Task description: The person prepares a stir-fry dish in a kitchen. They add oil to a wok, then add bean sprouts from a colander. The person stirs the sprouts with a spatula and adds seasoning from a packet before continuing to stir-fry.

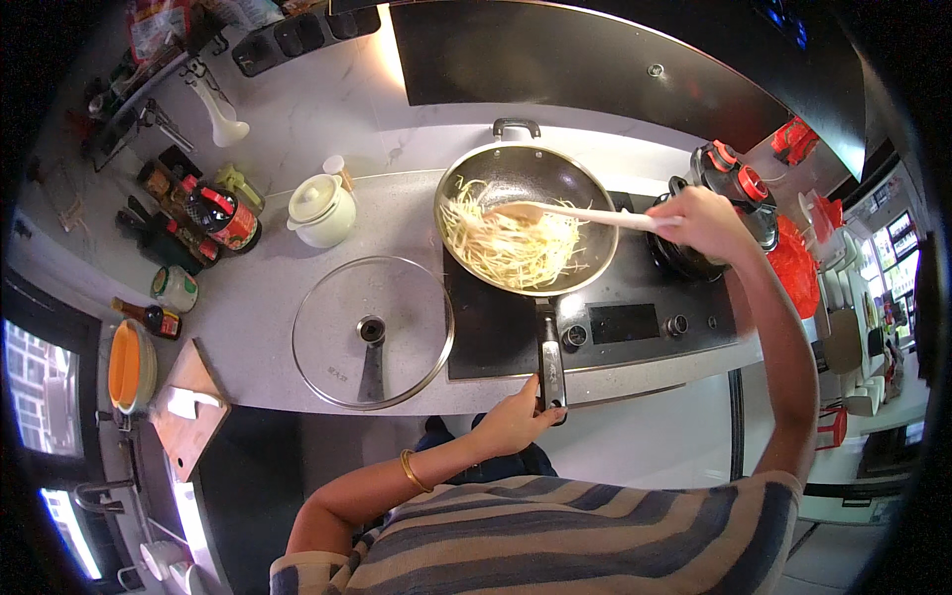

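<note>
A wok (550,171) stands on the left part of the black cooktop (491,335). Inside it lies a heap of pale shredded vegetable strands (520,253), partly blurred. My left hand (513,420) grips the end of the wok's black handle (550,357), which points towards me. High on the right, my right hand (699,219) is closed around the shaft of a wooden spatula (587,216). The spatula's head rests among the strands, near the middle of the wok.
Left of the cooktop, a glass lid (405,320) lies on the counter, with a cream lidded pot (323,212) behind. Sauce bottles (223,216) line the wall. A cleaver (192,402) lies on a cutting board (195,431). A dark pot (673,249) stands at the right.
</note>
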Tool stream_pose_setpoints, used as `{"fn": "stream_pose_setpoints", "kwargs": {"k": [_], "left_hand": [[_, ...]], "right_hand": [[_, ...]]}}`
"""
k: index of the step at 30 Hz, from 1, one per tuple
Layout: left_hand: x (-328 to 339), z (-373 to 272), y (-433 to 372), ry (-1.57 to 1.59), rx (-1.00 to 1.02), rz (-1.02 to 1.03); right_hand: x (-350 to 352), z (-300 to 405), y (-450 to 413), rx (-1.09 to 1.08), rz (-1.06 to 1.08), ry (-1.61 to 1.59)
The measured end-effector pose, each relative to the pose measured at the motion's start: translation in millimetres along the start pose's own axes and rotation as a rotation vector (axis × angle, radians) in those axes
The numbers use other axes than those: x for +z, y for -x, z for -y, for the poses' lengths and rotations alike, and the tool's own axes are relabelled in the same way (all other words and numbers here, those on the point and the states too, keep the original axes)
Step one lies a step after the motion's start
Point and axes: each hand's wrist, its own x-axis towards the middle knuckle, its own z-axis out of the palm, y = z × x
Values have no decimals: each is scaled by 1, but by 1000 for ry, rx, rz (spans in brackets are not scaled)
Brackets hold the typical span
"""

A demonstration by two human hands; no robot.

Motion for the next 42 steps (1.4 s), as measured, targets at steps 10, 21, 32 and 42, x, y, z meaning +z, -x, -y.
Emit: {"fn": "stream_pose_setpoints", "kwargs": {"k": [10,21,32,42], "left_hand": [[-4,-3,1,-103,-30,19],[-3,4,-1,-152,24,-5],[0,2,0,-28,10,-32],[0,-2,-3,-17,-5,-31]], "right_hand": [[-45,66,46,-33,-16,296],[-26,49,-82,113,-89,269],[-27,35,-108,-168,67,333],[-74,24,13,-126,-90,328]]}}
